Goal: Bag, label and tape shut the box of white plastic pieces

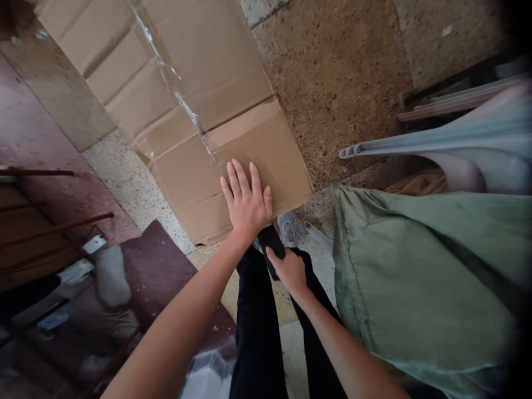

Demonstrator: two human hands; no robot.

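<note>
A large flattened cardboard box [199, 61] lies in front of me, with a loose, shiny strip of clear tape [189, 111] along its middle. My left hand [248, 200] rests flat on the near part of the cardboard, fingers extended and slightly apart, close to the end of the tape. Just below the cardboard's near edge, my right hand [290, 270] is closed round a black oblong object [271, 246]; its exact kind cannot be made out.
Stone-tiled floor [332, 72] surrounds the cardboard. On the right are green fabric [415, 266] and a pale plastic chair-like piece [457, 141]. A rusty metal rack [58, 230] holding clutter stands left, near a dark red mat [166, 277]. My grey shoe [287, 228] is by the cardboard.
</note>
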